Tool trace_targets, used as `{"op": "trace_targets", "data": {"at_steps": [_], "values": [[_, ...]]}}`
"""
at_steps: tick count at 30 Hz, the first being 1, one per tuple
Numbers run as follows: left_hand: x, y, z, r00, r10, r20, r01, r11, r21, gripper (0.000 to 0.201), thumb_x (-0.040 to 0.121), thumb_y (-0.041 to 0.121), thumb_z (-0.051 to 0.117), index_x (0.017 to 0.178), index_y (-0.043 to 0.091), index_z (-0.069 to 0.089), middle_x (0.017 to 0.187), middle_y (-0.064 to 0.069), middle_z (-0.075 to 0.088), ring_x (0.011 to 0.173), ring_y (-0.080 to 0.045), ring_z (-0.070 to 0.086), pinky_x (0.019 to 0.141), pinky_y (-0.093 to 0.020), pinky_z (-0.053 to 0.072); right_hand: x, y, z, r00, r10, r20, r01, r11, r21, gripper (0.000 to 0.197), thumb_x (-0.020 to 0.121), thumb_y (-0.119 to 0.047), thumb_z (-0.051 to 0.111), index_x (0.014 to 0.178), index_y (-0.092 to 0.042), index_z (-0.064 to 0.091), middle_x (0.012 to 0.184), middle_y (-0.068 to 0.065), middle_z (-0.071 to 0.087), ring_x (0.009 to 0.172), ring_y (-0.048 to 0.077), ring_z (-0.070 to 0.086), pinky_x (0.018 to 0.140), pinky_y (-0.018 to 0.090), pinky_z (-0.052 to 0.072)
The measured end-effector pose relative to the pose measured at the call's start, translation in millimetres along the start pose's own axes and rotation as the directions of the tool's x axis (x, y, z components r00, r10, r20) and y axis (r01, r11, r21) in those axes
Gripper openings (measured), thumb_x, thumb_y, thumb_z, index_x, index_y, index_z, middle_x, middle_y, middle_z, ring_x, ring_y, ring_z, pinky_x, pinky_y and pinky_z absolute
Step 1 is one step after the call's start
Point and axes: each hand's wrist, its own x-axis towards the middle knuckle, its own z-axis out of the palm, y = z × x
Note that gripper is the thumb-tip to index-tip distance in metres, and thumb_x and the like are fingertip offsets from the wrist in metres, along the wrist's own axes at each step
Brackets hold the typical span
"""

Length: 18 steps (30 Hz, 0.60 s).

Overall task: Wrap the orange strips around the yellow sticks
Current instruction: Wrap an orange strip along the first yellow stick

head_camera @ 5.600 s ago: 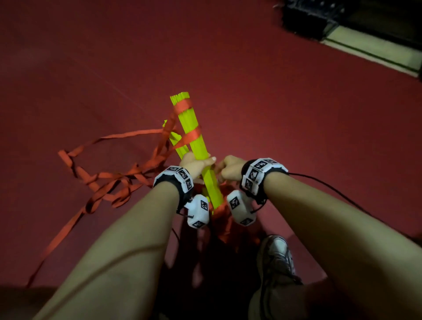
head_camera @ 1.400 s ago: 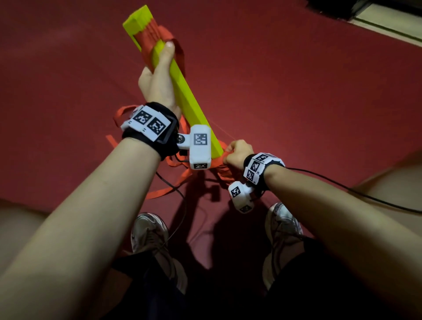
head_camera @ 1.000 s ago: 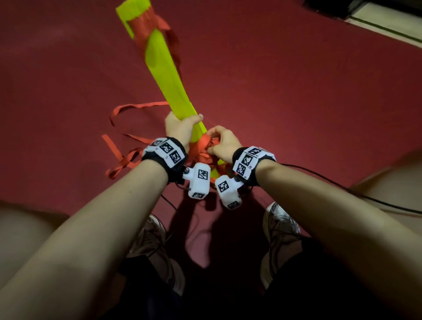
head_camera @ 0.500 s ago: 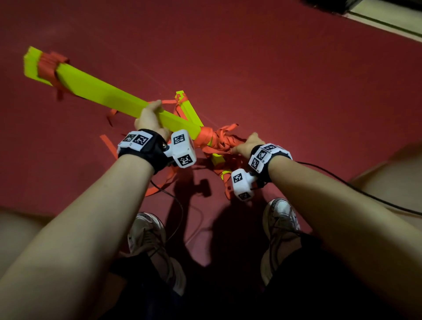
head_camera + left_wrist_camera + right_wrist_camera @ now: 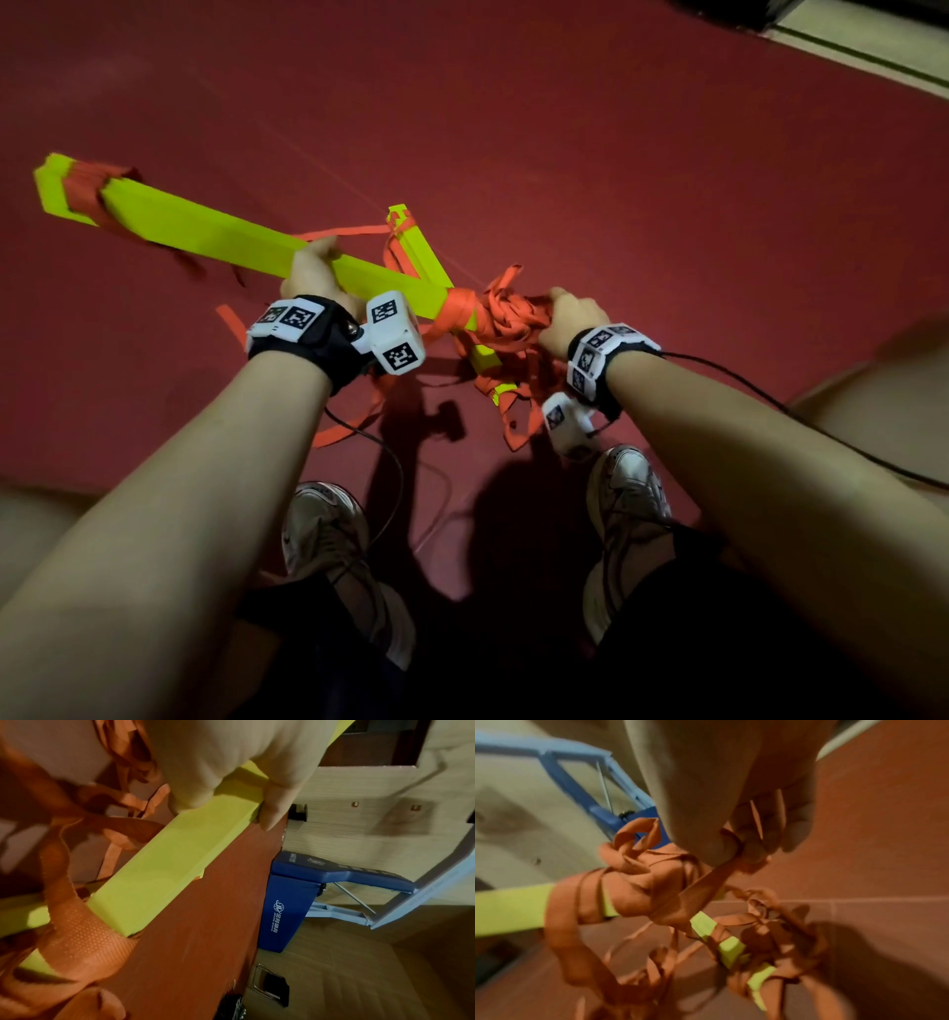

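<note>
A bundle of yellow sticks [image 5: 205,234] lies tilted, its far end up-left and bound with orange strip [image 5: 87,192]. My left hand [image 5: 313,272] grips the bundle near its middle; in the left wrist view the fingers [image 5: 272,809] curl over the yellow sticks [image 5: 167,866]. Orange strips [image 5: 506,318] are wound thickly round the bundle's near end. My right hand [image 5: 570,321] grips that bunch of strips; in the right wrist view its fingers [image 5: 762,833] pinch the orange strips [image 5: 654,882]. A second yellow bundle [image 5: 421,257] lies on the floor beneath, tangled in strips.
Red floor [image 5: 616,154] all around. Loose orange strips [image 5: 349,431] trail on it by my shoes [image 5: 328,545]. A black cable [image 5: 770,406] runs from my right wrist. A blue padded frame [image 5: 290,902] stands beyond the red floor's edge.
The bundle has swung from upright to tilted left over the last second. My left hand slid along it. My right hand went from the bundle's base to the bunched strips on the right.
</note>
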Motion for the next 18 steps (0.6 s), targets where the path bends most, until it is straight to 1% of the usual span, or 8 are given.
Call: {"op": "trace_targets", "data": {"at_steps": [2,5,7,9,11,14,16,18], "values": [[0,5,-3,0.999,0.024,-0.038,-0.025,1.0,-0.017,0.044,0.053,0.028,0.084,0.091,0.015,0.065,0.086,-0.005,0.059,0.072,-0.028,0.06,0.069,-0.045,0.057,2,8,2,1.0,-0.013,-0.024,0.01,0.993,-0.115,0.048,0.086,-0.017,0.063,0.132,-0.013,0.052,0.116,0.02,0.064,0.105,0.042,0.064,0.085,0.044,0.056],[-7,8,-2,0.999,-0.037,0.001,0.037,0.998,-0.056,0.057,0.05,0.033,0.083,0.101,0.016,0.063,0.1,-0.004,0.058,0.075,-0.029,0.061,0.065,-0.047,0.054,4,14,-3,0.995,0.036,-0.089,-0.043,0.995,-0.087,0.042,0.089,-0.022,0.067,0.127,-0.01,0.053,0.114,0.02,0.064,0.103,0.042,0.064,0.08,0.043,0.054],[-22,7,3,0.998,-0.051,0.024,0.053,0.992,-0.112,0.044,0.069,0.033,0.078,0.105,0.019,0.058,0.102,0.001,0.05,0.071,-0.026,0.057,0.059,-0.04,0.052,5,16,-7,0.991,0.11,-0.07,-0.112,0.994,-0.019,0.036,0.089,-0.026,0.069,0.118,-0.009,0.058,0.109,0.018,0.065,0.097,0.04,0.065,0.074,0.039,0.051],[-27,5,6,0.995,-0.094,0.038,0.098,0.986,-0.137,0.028,0.085,0.031,0.069,0.105,0.02,0.054,0.108,0.004,0.047,0.069,-0.024,0.053,0.055,-0.036,0.046,2,19,-7,0.982,0.189,0.003,-0.188,0.977,0.098,0.028,0.087,-0.029,0.072,0.102,-0.006,0.064,0.095,0.015,0.066,0.087,0.035,0.065,0.072,0.037,0.052],[-22,6,3,0.988,-0.144,0.061,0.152,0.978,-0.146,0.037,0.088,0.035,0.066,0.117,0.014,0.056,0.12,-0.005,0.056,0.08,-0.025,0.057,0.058,-0.04,0.044,4,22,-2,0.966,0.243,0.093,-0.26,0.914,0.311,0.03,0.082,-0.035,0.072,0.089,-0.005,0.067,0.085,0.011,0.071,0.08,0.032,0.068,0.077,0.039,0.057],[-21,5,-4,0.98,-0.191,0.062,0.198,0.97,-0.14,0.058,0.093,0.039,0.062,0.14,0.009,0.045,0.136,-0.013,0.051,0.086,-0.028,0.056,0.058,-0.043,0.04,11,18,3,0.963,0.26,0.076,-0.263,0.833,0.486,0.027,0.083,-0.024,0.064,0.099,-0.004,0.074,0.091,0.015,0.074,0.085,0.035,0.071,0.079,0.041,0.058],[-27,1,-4,0.976,-0.207,0.069,0.214,0.97,-0.114,0.069,0.095,0.041,0.059,0.149,0.005,0.035,0.146,-0.018,0.044,0.097,-0.031,0.055,0.06,-0.047,0.038,10,12,-1,0.965,0.261,0.0,-0.23,0.849,0.475,0.023,0.091,-0.015,0.059,0.106,-0.007,0.075,0.101,0.015,0.073,0.095,0.035,0.069,0.075,0.033,0.052],[-29,-2,-4,0.976,-0.201,0.084,0.208,0.973,-0.094,0.073,0.095,0.042,0.058,0.151,0.005,0.031,0.151,-0.019,0.039,0.107,-0.033,0.055,0.06,-0.046,0.038,11,13,-6,0.96,0.273,-0.065,-0.214,0.861,0.461,0.024,0.093,-0.011,0.055,0.107,-0.007,0.075,0.105,0.016,0.073,0.1,0.035,0.068,0.076,0.032,0.05]]}}
